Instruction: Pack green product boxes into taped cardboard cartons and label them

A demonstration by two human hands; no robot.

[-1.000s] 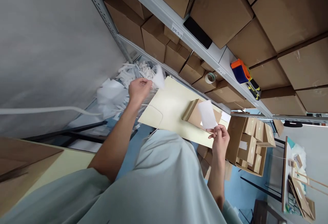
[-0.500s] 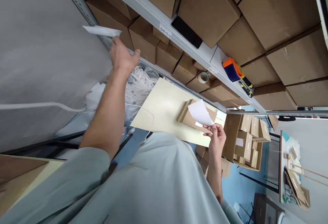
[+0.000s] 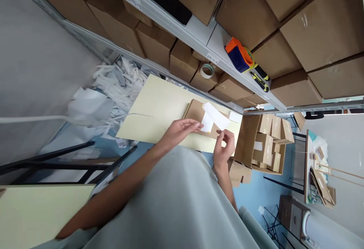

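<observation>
In the head view, a white slip (image 3: 217,116) is pinched in the right hand's (image 3: 224,146) grip over a cardboard box (image 3: 195,109) on the desk (image 3: 159,104), partly hiding a white label (image 3: 207,123). Whether the left hand's (image 3: 183,129) grip, beside that label, is closed cannot be told. "D3-5" is read on a shelf tag (image 3: 131,0); its last character is unclear.

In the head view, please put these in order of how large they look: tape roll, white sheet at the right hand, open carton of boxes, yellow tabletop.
Largest to smallest:
Yellow tabletop
Open carton
White sheet
Tape roll
No two look alike.
</observation>
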